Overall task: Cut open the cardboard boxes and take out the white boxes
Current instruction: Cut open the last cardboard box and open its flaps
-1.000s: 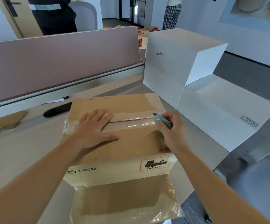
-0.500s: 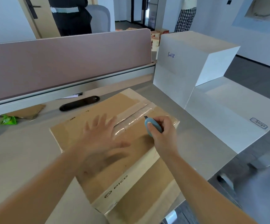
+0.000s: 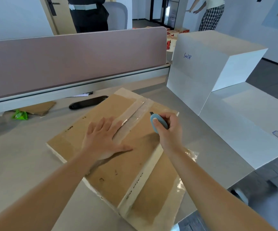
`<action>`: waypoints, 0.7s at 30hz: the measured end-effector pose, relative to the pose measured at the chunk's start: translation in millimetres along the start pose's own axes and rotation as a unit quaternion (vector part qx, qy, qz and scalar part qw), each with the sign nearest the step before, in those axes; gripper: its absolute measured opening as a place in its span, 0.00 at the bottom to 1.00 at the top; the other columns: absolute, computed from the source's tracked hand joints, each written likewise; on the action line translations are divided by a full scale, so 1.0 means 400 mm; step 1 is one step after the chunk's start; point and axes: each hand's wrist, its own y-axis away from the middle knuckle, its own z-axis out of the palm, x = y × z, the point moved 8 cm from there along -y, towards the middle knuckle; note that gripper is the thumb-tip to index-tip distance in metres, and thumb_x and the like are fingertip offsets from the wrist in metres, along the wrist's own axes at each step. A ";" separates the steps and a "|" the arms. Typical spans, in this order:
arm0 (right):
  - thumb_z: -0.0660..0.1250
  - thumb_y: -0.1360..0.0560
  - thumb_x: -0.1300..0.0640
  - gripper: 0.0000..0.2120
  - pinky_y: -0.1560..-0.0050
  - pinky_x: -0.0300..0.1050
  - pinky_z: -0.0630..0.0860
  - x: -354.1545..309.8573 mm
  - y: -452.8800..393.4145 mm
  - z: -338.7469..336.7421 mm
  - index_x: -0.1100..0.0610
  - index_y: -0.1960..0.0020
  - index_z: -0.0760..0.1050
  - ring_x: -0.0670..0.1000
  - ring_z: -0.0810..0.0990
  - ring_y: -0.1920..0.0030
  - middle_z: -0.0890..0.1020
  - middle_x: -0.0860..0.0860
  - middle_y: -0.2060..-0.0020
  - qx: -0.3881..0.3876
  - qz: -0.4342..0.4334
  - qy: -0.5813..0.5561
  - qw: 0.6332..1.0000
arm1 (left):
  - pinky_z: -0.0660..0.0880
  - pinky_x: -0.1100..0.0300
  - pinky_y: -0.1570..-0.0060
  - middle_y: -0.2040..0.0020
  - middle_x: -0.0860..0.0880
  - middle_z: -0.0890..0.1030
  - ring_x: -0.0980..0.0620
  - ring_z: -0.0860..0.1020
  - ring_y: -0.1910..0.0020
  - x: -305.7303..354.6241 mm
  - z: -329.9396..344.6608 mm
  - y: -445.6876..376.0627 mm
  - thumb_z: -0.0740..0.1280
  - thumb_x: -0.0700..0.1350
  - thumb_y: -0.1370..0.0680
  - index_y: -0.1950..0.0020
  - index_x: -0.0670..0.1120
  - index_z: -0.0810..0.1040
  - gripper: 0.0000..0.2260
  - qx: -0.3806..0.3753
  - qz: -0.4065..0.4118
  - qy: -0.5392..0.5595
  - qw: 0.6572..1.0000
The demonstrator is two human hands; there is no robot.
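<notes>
Left hand (image 3: 104, 139) flat, fingers spread, pressing cardboard box (image 3: 118, 164) beside taped seam (image 3: 131, 119), right hand (image 3: 167, 129) gripping blue cutter (image 3: 158, 123), blade tip near seam

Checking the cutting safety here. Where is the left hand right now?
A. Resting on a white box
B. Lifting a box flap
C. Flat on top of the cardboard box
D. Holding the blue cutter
C: the left hand lies flat on the cardboard box, while the right hand grips the blue cutter.
</notes>
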 end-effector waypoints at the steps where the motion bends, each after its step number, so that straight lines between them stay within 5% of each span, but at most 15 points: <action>1: 0.67 0.27 0.64 0.13 0.63 0.24 0.70 -0.007 0.000 -0.009 0.46 0.59 0.69 0.34 0.75 0.64 0.76 0.41 0.62 -0.004 -0.006 -0.005 1.000 | 0.42 0.45 0.27 0.23 0.54 0.41 0.50 0.41 0.24 0.007 -0.002 -0.001 0.31 0.82 0.49 0.25 0.59 0.41 0.56 0.006 -0.022 0.012 1.000; 4: 0.67 0.27 0.62 0.12 0.63 0.25 0.70 -0.005 0.010 -0.057 0.46 0.59 0.69 0.39 0.75 0.61 0.76 0.41 0.61 0.000 0.000 0.006 1.000 | 0.41 0.41 0.29 0.23 0.50 0.40 0.47 0.40 0.24 0.046 -0.004 -0.003 0.45 0.77 0.35 0.24 0.56 0.42 0.45 0.016 -0.096 0.050 0.994; 8: 0.67 0.27 0.61 0.11 0.64 0.24 0.70 0.015 0.033 -0.128 0.46 0.59 0.70 0.40 0.75 0.60 0.76 0.41 0.61 0.034 0.025 0.001 0.999 | 0.37 0.37 0.32 0.24 0.44 0.38 0.41 0.37 0.25 0.139 0.000 0.001 0.51 0.74 0.31 0.24 0.52 0.40 0.44 -0.010 -0.156 0.105 0.982; 12: 0.66 0.27 0.63 0.11 0.63 0.28 0.71 0.039 0.071 -0.168 0.47 0.59 0.70 0.41 0.74 0.60 0.76 0.43 0.60 0.057 0.061 -0.044 0.996 | 0.38 0.37 0.32 0.24 0.44 0.37 0.38 0.36 0.26 0.179 -0.020 -0.004 0.61 0.73 0.35 0.24 0.55 0.42 0.49 -0.053 -0.081 0.125 0.987; 16: 0.65 0.26 0.61 0.09 0.60 0.33 0.70 0.076 0.108 -0.174 0.47 0.58 0.71 0.42 0.75 0.60 0.76 0.43 0.60 0.084 0.108 -0.085 0.987 | 0.32 0.55 0.34 0.26 0.54 0.32 0.56 0.30 0.31 0.203 -0.044 -0.011 0.45 0.84 0.54 0.30 0.61 0.33 0.58 -0.066 0.160 0.056 0.983; 21: 0.66 0.26 0.58 0.07 0.59 0.34 0.70 0.092 0.110 -0.170 0.46 0.58 0.73 0.40 0.76 0.60 0.77 0.40 0.62 0.105 0.119 -0.102 0.982 | 0.35 0.55 0.30 0.26 0.56 0.33 0.53 0.38 0.25 0.215 0.013 -0.022 0.30 0.82 0.56 0.38 0.61 0.24 0.51 -0.061 0.205 -0.053 0.975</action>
